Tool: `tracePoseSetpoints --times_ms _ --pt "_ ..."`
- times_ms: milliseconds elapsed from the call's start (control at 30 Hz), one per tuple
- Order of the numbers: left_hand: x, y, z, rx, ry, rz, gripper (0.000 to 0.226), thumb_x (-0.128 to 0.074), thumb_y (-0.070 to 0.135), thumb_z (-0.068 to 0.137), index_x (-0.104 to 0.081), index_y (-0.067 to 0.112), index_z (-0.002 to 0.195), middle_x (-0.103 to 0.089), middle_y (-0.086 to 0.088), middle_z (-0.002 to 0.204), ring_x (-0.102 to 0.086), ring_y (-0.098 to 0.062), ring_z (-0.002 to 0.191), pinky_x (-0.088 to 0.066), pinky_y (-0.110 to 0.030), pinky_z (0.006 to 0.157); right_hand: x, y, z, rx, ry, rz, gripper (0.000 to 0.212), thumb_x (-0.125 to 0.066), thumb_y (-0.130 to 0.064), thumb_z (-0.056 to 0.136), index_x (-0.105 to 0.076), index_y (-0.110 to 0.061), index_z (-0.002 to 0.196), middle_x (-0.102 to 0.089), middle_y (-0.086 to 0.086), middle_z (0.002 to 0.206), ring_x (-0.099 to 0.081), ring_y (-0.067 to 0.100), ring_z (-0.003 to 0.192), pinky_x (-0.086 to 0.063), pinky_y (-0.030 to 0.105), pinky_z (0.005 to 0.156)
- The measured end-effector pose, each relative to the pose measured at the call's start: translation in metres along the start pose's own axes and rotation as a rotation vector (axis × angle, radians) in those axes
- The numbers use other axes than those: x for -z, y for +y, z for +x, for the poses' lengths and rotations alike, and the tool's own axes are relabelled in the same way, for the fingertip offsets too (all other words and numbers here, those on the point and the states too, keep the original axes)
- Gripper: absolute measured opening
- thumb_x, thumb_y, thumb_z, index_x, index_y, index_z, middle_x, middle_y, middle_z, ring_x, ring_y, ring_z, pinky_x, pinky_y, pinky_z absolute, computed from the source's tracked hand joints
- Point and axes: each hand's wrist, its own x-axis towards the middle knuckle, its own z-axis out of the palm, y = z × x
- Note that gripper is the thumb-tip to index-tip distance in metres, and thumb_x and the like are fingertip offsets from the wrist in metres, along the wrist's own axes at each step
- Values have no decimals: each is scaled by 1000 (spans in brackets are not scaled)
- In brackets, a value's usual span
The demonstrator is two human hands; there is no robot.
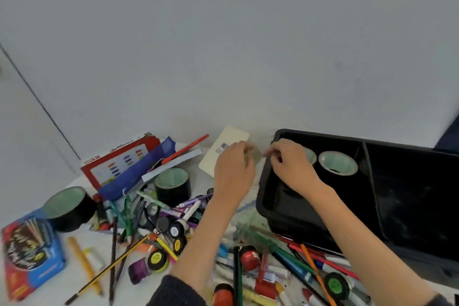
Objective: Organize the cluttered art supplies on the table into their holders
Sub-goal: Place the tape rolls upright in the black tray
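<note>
By the left edge of the tabletop lies a blue and red pack. Just behind it stands a black tape roll. Further back is a red box with a blue pouch against it. A second black tape roll stands near the middle, behind a messy pile of pens, pencils and markers that spreads along the front edge.

The left hand is lifted, back up and fingers curled, in front of a cream card. The right hand reaches over the back left corner of the black bin, fingers curled too. Their fingertips nearly meet. It is too blurry to tell if either grip is clamped on something.

Two more rolls stand in the bin's left part. One green-lined roll shows whole. The other is half hidden by the right hand.
</note>
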Motion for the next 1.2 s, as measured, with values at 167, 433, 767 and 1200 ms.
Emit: tracePoseSetpoints --times_ms 167,433,767,1200 --pt "60 -42 -21 177 154 4 20 -50 13 91 -63 14 106 -66 1 102 -60 -13 95 -47 -26 84 -46 -69 12 169 -122 124 26 -49 1 86 -71 -10 91 -65 -1 90 -56 11 90 -42 22 80" --pt "137 -100 -66 375 233 55 18 -53 7 90 -65 13 102 -65 4 97 -57 -6 84 -39 -7 72 -147 -124 5 405 -437 -217 37 -53 -23 93 -51 -13 129 -54 4 130 -45 23 123 -30 32 103" --pt "179 -148 -104 489 246 78 19 -54 5 88 -65 16 98 -64 4 95 -59 -10 86 -47 -20 79 -166 -158 7 373 -293 -356 37 -55 -7 85 -56 -14 121 -60 6 116 -52 24 110 -39 32 91" --pt "206 -186 -113 490 231 165 24 -50 2 87 -65 9 105 -67 -4 100 -60 -16 91 -50 -28 80 -151 -256 -13 351 -345 -24 25 -47 -13 95 -59 -12 116 -60 3 115 -48 20 105 -32 32 95"
